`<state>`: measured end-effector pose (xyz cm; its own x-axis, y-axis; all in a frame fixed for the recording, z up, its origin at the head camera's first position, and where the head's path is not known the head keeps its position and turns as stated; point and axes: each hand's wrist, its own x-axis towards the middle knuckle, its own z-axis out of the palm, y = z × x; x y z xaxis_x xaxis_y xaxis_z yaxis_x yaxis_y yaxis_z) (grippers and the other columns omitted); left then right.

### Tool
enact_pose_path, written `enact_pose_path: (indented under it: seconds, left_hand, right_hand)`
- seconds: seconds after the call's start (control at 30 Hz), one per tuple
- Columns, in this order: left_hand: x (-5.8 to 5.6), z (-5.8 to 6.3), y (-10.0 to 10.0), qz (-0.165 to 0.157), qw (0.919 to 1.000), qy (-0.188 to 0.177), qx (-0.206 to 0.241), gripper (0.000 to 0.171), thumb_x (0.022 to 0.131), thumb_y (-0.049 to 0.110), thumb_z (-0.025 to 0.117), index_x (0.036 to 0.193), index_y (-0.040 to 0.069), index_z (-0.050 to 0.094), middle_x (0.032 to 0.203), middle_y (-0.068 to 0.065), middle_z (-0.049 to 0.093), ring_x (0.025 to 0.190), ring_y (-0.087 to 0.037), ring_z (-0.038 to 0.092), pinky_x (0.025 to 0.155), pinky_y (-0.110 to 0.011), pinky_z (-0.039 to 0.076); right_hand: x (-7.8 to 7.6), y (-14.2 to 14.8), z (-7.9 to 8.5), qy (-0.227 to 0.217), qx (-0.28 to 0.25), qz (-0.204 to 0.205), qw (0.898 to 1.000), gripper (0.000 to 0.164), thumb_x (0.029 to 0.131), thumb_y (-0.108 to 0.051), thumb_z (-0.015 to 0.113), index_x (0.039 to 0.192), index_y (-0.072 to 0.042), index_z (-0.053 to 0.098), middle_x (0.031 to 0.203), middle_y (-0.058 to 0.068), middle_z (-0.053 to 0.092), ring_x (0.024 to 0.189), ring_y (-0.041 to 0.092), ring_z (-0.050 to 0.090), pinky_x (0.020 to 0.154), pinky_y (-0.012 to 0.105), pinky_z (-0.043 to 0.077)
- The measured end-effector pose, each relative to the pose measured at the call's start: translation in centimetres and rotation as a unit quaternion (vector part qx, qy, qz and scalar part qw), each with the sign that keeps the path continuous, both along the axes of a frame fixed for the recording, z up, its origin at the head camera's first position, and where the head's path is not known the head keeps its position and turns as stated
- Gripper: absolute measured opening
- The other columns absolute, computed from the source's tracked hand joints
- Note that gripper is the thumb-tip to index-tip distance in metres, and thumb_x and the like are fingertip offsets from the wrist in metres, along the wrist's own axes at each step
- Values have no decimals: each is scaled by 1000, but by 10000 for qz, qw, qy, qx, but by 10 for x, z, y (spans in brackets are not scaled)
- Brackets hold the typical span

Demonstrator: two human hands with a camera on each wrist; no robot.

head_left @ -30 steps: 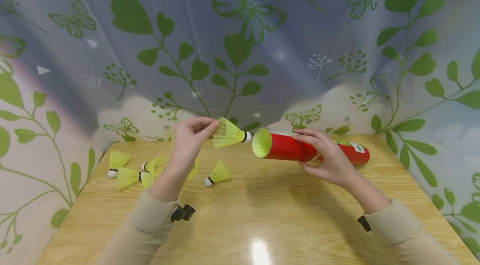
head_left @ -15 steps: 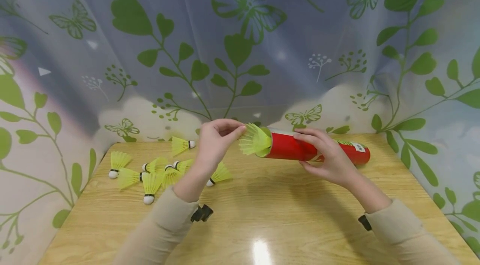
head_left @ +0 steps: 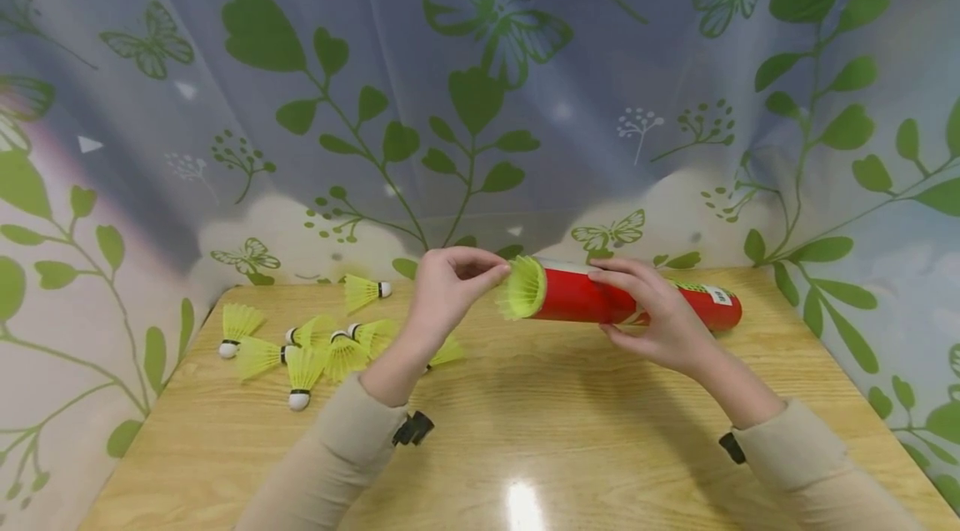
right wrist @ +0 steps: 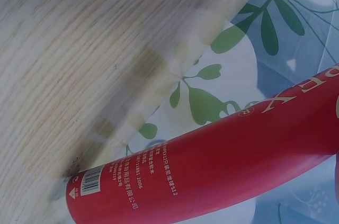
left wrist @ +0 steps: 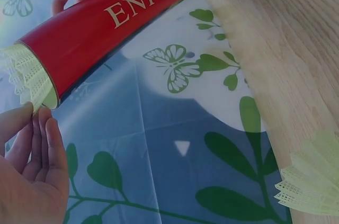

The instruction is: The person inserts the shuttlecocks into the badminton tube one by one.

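"At the mouth of the red tube [head_left: 572,295], what does the left hand [head_left: 444,289] do?"

"It pinches the skirt rim of a yellow shuttlecock [head_left: 527,289]; part of the skirt juts from the mouth and the cork is hidden."

"And the right hand [head_left: 660,321]?"

"It grips the tube near the middle, farther right, so the left hand is the nearer one to the shuttlecock."

"How do they line up?"

"The tube's long axis runs left to right, mouth facing the left hand, and the shuttlecock seems to lie along it. Loose shuttlecocks [head_left: 304,368] lie on the table [head_left: 480,448], farther left."
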<state>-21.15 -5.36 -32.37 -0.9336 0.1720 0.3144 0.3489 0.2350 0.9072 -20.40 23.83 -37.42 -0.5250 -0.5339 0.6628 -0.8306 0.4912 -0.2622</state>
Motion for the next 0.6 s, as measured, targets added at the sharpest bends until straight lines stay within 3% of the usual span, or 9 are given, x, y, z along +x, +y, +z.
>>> enact_pose_path:
  seconds: [0.5, 0.6]
  left_hand:
    - [0, 0, 3, 102, 9971, 409, -630, 5, 80, 21, 76, 83, 17, 77, 79, 2, 72, 69, -8, 65, 61, -25, 55]
    - [1, 2, 4, 113, 9960, 523, -715, 4, 80, 20, 77, 83, 17, 77, 79, 3, 72, 68, -7, 64, 61, -24, 55]
  right_hand:
    - [0, -4, 0, 36, -41, 132, 9999, 71, 67, -2, 74, 134, -8, 51, 134, 15, 50, 122, 25, 46, 87, 10, 41]
    - [0, -4, -1, 20, -53, 157, 9999, 71, 67, -2, 75, 134, -8, 51, 133, 17, 51, 122, 25, 46, 83, 9, 42]
